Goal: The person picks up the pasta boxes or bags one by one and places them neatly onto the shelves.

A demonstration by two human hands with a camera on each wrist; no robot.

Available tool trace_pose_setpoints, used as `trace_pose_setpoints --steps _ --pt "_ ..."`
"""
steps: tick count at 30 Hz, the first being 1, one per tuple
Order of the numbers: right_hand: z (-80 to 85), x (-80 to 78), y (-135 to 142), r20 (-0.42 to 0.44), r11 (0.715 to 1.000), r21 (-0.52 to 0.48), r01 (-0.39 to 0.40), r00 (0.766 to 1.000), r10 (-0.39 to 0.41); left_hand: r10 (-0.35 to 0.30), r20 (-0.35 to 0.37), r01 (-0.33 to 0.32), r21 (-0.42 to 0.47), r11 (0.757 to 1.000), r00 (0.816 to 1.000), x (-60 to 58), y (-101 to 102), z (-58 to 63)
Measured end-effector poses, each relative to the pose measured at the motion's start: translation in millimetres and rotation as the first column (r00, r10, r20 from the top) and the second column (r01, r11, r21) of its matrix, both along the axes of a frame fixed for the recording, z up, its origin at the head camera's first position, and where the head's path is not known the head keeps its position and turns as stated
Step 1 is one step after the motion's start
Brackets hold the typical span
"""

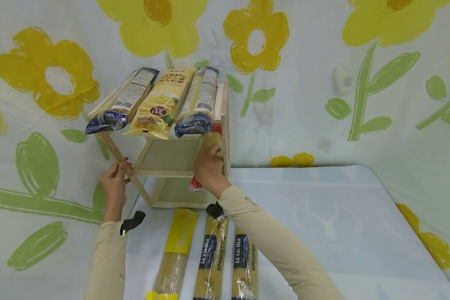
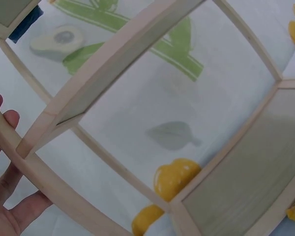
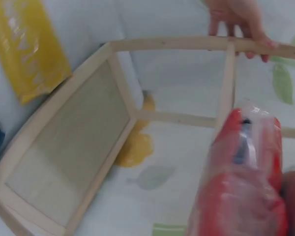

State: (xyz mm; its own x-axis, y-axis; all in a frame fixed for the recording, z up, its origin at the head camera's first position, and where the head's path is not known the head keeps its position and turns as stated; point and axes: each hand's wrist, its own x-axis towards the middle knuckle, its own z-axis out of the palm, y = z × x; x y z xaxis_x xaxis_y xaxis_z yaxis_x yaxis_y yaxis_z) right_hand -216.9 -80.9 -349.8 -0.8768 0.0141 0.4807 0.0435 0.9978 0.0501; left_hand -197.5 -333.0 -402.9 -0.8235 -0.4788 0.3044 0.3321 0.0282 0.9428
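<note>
A light wooden rack with grey-green shelf panels stands at the back of the table. My left hand grips its left front post, fingers behind the wood and thumb in front, as the left wrist view shows. In my right hand is a clear pasta packet with red ends, held at the rack's right side over the middle shelf; my fingers hide much of it. On the top shelf lie a yellow pasta packet and two blue-ended pasta packets, one on each side of it.
In front of the rack, a yellow-ended spaghetti packet and two La Sicilia spaghetti packets lie side by side on the pale table. A flower-patterned cloth hangs behind.
</note>
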Motion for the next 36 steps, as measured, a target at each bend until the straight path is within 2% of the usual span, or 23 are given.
trace_pose_setpoints --steps 5,8,10,12,14,16,19,24,29,31,36 --pt "-1.7 5.6 6 0.043 0.995 0.055 -0.08 0.996 0.078 0.012 0.0 -0.012 0.02 1.0 1.0 0.0 3 1.0" --pt "3.7 9.9 10 0.138 0.987 0.011 -0.16 0.978 0.157 0.012 0.008 -0.012 0.017 1.0 1.0 0.6 3 -0.2" --pt "8.8 14.3 14 0.221 0.97 -0.006 -0.242 0.946 0.237 0.016 0.009 -0.016 0.012 1.0 1.0 1.0 2 -1.5" --pt "14.7 18.9 17 0.315 0.949 -0.014 -0.315 0.899 0.304 0.016 0.003 -0.016 0.011 1.0 1.0 1.0 1 -2.9" --pt "19.9 22.8 21 0.365 0.927 -0.014 -0.376 0.861 0.355 0.018 0.0 -0.018 0.015 1.0 1.0 1.2 1 -2.7" --pt "23.2 25.2 23 0.393 0.916 -0.027 -0.401 0.838 0.379 0.022 0.001 -0.022 0.013 1.0 1.0 0.9 1 -2.0" --pt "25.0 26.8 26 0.392 0.907 -0.053 -0.419 0.826 0.405 0.03 -0.002 -0.03 0.0 1.0 1.0 0.6 2 -1.7" --pt "22.8 28.8 31 0.342 0.891 -0.103 -0.443 0.825 0.45 0.028 -0.012 -0.028 -0.006 1.0 1.0 0.1 2 -3.5" --pt "23.8 31.8 38 0.353 0.863 -0.219 -0.456 0.787 0.506 0.035 -0.032 -0.035 -0.005 0.999 0.999 -0.6 0 -3.4" --pt "24.9 33.1 42 0.369 0.848 -0.261 -0.461 0.764 0.529 0.033 -0.028 -0.033 -0.005 0.999 0.999 -0.8 0 -2.9" --pt "28.1 36.7 52 0.386 0.818 -0.344 -0.461 0.725 0.571 0.018 -0.015 -0.018 -0.001 1.0 1.0 -1.0 2 -2.5"
